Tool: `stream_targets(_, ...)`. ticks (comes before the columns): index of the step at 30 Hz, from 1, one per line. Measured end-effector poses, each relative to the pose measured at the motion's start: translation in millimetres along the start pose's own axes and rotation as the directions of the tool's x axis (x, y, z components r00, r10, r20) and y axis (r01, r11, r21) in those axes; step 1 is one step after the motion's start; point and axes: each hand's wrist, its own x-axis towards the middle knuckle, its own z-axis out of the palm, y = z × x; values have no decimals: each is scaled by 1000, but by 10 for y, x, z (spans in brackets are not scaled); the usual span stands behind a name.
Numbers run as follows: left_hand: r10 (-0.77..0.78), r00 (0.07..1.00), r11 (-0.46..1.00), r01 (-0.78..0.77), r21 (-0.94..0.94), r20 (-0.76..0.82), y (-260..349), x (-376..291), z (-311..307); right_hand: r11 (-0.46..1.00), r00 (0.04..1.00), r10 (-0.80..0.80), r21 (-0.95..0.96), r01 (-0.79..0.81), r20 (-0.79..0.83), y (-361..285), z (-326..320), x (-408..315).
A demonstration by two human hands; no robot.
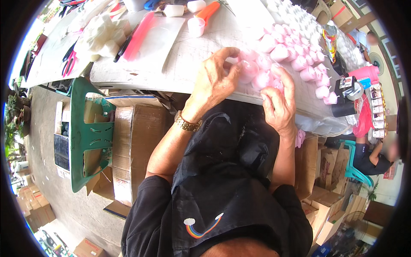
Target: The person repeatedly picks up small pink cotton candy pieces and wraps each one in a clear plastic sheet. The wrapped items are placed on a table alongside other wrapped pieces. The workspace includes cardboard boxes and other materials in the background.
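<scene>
In front of me on the white table (179,75) lies a pack of pink votive candles (262,78), which looks covered in clear plastic film. My left hand (218,72), a gold-coloured watch on its wrist, grips the pack's left side with thumb and bent fingers. At the right front corner, my right hand (281,102) has its thumb and curled fingers on the pack's edge. Glare hides the exact grip on the film. Many loose pink candles (300,62) with white wicks stand or lie just beyond and to the right.
Farther back are rows of white candles (289,16). Leftward lie a pink strip (138,37), scissors (69,66), a plastic bag of pale pieces (104,35) and an orange-handled scoop (207,13). Cardboard boxes (147,144) and a green chair (91,135) flank me. A person (369,159) sits at right.
</scene>
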Motion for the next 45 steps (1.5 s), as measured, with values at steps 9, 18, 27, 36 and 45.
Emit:
stream_targets(9, 70, 993, 996, -74, -49, -92, -46, -20, 65, 1000, 1000, -18, -22, 18, -2, 21, -3, 21)
stream_targets(18, 290, 946, 932, -244, 268, -146, -52, -114, 106, 997, 997, -71, -33, 70, -33, 54, 28, 61)
stream_targets(27, 619, 766, 678, -632, 376, 173, 3, -139, -36, 998, 998, -58, -9, 58, -12, 18, -3, 95)
stream_targets(36, 654, 690, 583, -722, 373, 312, -74, 3, 43, 999, 999, -36, -22, 36, -5, -2, -10, 93)
stream_targets(45, 676, 690, 623, -723, 297, 258, -81, 44, 70, 999, 999, -32, -26, 31, -19, 0, 0, 89)
